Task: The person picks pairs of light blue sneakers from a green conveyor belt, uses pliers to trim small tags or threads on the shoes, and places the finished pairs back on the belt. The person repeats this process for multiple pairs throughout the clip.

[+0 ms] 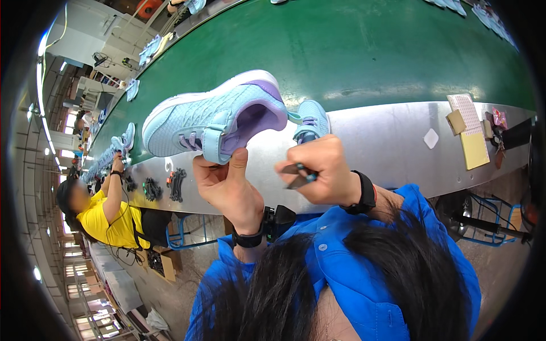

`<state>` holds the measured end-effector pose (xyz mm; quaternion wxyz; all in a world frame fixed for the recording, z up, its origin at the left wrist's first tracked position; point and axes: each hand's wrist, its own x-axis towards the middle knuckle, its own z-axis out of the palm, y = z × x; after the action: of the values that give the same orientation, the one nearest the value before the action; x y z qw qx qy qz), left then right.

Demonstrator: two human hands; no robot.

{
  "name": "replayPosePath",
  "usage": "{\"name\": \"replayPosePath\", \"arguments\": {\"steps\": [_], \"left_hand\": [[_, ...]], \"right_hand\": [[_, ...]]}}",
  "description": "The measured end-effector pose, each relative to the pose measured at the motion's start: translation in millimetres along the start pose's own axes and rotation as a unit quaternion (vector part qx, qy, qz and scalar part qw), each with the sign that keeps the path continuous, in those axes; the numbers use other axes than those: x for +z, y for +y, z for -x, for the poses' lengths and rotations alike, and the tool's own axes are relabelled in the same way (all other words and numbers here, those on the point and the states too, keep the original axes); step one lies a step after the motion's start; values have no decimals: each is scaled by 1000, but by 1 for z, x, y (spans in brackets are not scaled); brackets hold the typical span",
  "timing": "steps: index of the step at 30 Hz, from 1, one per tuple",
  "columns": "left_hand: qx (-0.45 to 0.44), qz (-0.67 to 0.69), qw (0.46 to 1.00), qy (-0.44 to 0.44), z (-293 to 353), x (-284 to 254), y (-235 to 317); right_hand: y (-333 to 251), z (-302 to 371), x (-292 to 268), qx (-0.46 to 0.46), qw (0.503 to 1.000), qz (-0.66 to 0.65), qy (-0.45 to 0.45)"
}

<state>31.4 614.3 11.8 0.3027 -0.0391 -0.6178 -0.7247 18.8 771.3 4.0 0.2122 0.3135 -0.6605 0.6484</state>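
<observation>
My left hand (230, 184) pinches a light blue sneaker (199, 122) at its strap, thumb and fingers closed on the strap's edge. The sneaker is tilted on its side above the metal ledge, its white sole facing away and its purple-lined opening toward me. In my right fist (324, 167) is a small dark tool with two short flat prongs, looking like thread snips (297, 177); most of it is hidden by the fingers. Just beyond that fist stands a second light blue sneaker (313, 113), partly covered by the hand.
A green conveyor belt (352, 51) runs beyond the metal ledge (381, 136). Right lie a white tag (431, 138), a printed sheet (465, 111) and a yellow pad (474, 150). Dark bundles (176, 184) lie left, near a co-worker in yellow (111, 213) handling shoes.
</observation>
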Motion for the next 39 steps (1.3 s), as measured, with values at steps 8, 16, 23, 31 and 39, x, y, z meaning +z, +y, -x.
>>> {"name": "replayPosePath", "arguments": {"steps": [8,16,23,31,39], "left_hand": [[-4,-19,1000,-7,-2,-6,-3],[-41,79,994,64,10,24,3],[-13,59,998,5,17,18,-10],[-36,23,998,52,7,17,-3],[-111,-164,977,-79,-24,-47,-25]], "right_hand": [[-3,0,-3,83,994,-13,67],[6,0,24,274,953,-89,88],[2,-2,29,314,920,-205,117],[8,16,-26,297,955,-18,22],[40,92,-136,308,792,526,-28]]}}
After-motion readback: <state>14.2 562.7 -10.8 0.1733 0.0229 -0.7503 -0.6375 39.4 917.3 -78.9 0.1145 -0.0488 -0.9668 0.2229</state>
